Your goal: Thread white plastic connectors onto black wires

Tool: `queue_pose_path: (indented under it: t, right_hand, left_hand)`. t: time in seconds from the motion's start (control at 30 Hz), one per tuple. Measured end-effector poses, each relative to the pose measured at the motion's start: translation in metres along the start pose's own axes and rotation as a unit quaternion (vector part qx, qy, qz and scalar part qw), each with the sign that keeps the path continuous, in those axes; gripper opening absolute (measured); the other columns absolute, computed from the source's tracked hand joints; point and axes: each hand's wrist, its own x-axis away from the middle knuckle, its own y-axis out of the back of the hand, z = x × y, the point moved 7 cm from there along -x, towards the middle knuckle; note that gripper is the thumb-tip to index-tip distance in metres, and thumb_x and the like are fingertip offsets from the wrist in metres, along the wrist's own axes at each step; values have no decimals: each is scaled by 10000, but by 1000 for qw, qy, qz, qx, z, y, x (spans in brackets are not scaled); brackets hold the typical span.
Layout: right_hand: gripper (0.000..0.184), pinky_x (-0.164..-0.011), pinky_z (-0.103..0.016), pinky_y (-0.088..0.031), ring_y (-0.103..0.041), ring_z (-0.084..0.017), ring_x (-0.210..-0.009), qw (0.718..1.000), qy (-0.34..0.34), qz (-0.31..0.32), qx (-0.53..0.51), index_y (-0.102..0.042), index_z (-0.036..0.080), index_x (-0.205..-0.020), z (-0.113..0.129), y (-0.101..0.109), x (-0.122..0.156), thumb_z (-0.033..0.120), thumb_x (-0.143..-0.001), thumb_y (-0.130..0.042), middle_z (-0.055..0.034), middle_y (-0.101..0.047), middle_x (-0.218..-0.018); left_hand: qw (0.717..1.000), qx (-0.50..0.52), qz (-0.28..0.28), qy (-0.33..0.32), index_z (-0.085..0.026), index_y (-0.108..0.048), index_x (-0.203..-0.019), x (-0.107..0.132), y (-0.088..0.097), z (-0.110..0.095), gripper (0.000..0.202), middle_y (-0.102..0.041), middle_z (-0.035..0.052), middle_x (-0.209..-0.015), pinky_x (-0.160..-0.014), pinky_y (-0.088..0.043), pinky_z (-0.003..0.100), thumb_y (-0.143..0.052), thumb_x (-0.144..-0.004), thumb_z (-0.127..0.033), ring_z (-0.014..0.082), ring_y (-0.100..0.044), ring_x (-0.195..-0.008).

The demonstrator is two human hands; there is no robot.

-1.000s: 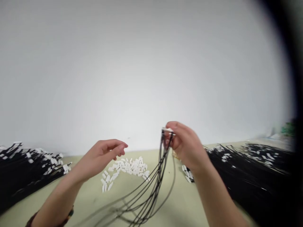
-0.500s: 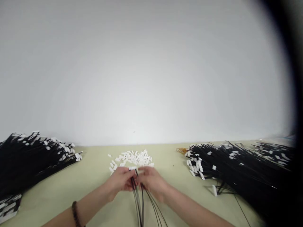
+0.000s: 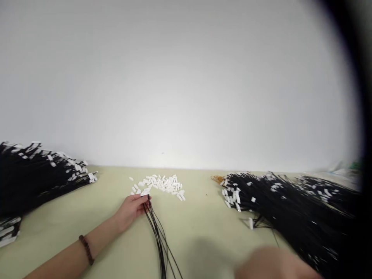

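Your left hand [image 3: 132, 211] pinches black wires [image 3: 159, 241] running lengthwise toward you and rightward, white pieces [image 3: 165, 184] beyond it; I cannot tell the grip of your blurred right hand [image 3: 271, 264].

Bare green table [image 3: 200, 221] offers a lane between black wires [image 3: 159, 236] trailing from the left hand [image 3: 132, 211] and a dark cable heap [image 3: 293, 209] at right — its near end crowded by the blurred right hand [image 3: 271, 265]. Scattered white pieces [image 3: 164, 184] obstruct the middle — a wall [image 3: 174, 97] closes the back.
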Motion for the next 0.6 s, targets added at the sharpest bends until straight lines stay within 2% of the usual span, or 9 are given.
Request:
queue_pose_path:
  t: [0.07,0.1,0.13,0.17,0.2,0.27,0.33,0.5,0.6]
  right_hand:
    - [361,-479,-204,-353,-539,-116,-566,999,11,-37,17,-610,179,-936,4,28,-38,434,-687,-555,-32,-580,-679]
    - [353,-495,-208,-355,-529,-113,-573,990,21,-124,58,-600,170,-949,7,50,-60,425,-720,-514,-36,-582,-705]
    - [342,-522,-215,-361,-525,-118,-601,966,24,-229,114,-589,161,-957,9,70,-79,405,-736,-496,-43,-581,-735]
    - [336,-561,-224,-365,-524,-128,-639,925,23,-337,173,-582,154,-952,11,87,-94,384,-715,-521,-47,-579,-749]
    - [343,-598,-236,-365,-522,-143,-687,911,24,-368,185,-566,141,-971,10,92,-110,354,-704,-536,-61,-575,-787]
    - [256,-660,-249,-359,-513,-157,-746,895,34,-399,198,-576,133,-883,3,93,-133,313,-709,-525,-72,-563,-798]
    - [183,-694,-252,-349,-503,-156,-761,892,51,-400,203,-577,142,-799,-5,88,-143,292,-717,-510,-67,-554,-799]
    - [151,-620,-242,-346,-484,-126,-624,891,118,-425,106,-571,164,-759,-22,87,-138,276,-660,-558,-38,-560,-762]
    - [163,-565,-235,-349,-480,-116,-560,894,109,-430,59,-570,161,-732,-32,94,-142,279,-620,-583,-22,-565,-702]
  left_hand:
    - [999,-31,11,-17,-97,-627,-874,2,-3,-2,293,-586,91,-859,-775,-423,285,-644,-663,-300,151,-534,-775]
    - [998,-48,16,-22,-95,-630,-867,3,-5,-3,292,-583,87,-862,-772,-417,276,-654,-652,-290,145,-527,-773]
    - [998,-61,21,-24,-96,-631,-863,4,-6,-3,292,-579,82,-864,-765,-413,269,-660,-643,-286,140,-520,-769]
    - [997,-70,26,-24,-99,-631,-859,4,-7,-3,292,-575,76,-859,-754,-410,263,-660,-640,-291,136,-514,-764]
    - [997,-74,27,-24,-103,-629,-852,4,-7,-4,289,-571,68,-843,-738,-409,257,-655,-642,-300,132,-509,-753]
    - [996,-77,22,-27,-114,-622,-850,3,-6,-5,282,-558,47,-781,-691,-405,243,-636,-653,-315,121,-498,-709]
    - [997,-76,21,-23,-131,-607,-891,2,-7,-5,288,-544,31,-727,-656,-401,240,-612,-668,-313,118,-491,-674]
    - [995,-79,55,14,-123,-602,-915,2,-16,-5,306,-554,63,-773,-703,-402,264,-576,-696,-335,146,-505,-733]
    - [987,-140,75,5,-118,-624,-870,7,-23,-9,336,-540,54,-759,-686,-386,246,-546,-724,-410,130,-479,-713]
